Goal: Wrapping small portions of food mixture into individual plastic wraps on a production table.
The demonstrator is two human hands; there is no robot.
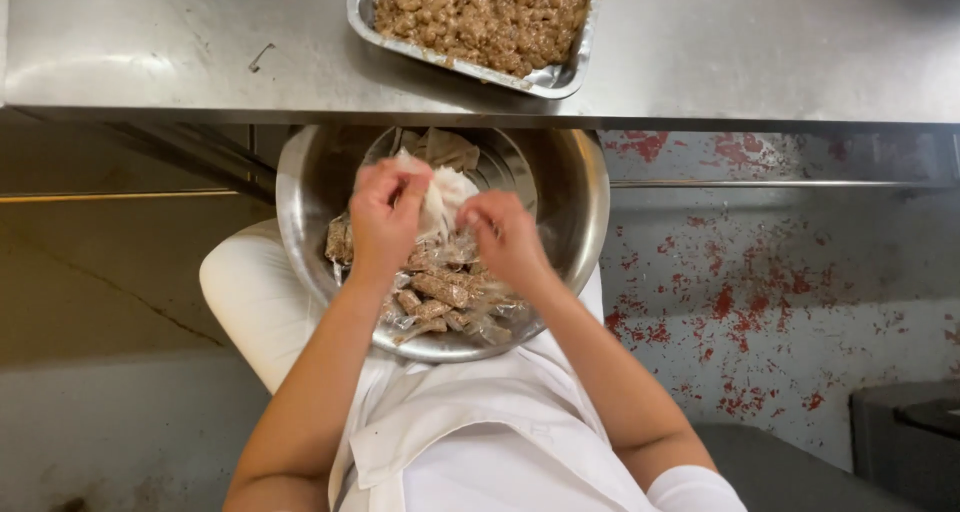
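Head view, looking straight down:

- Left hand over the near-left part of a round steel bowl, fingers curled shut and pinching the edge of a crumpled sheet of clear wrap.
- Right hand just beside it, toward the bowl's middle, fingertips drawn together on the same wrap from the other side; thumb hidden, so exact grip hard to make out.
- Clear wrap bunched between the two hands, whitish and slightly blurred, lifted above the bowl's contents.
- Wrapped brown bars heaped in the near half of the bowl, below and between the wrists, each in clear film, lying crosswise on one another.
- More loose, pale wrappers at the far side of the bowl, against its wall.
- Bowl resting on the lap, against a white apron or coat, with both bare forearms reaching in from below.
- Bowl's far rim tucked just under the edge of a steel table that crosses the top of the view.
- Foil tray on that table, directly beyond the bowl, filled with a brown, lumpy, grainy mass; tray partly cut off by the upper edge.
- Grey floor to the right, spotted with red flecks.
- Dark bin or box at the lower right corner, only partly seen.
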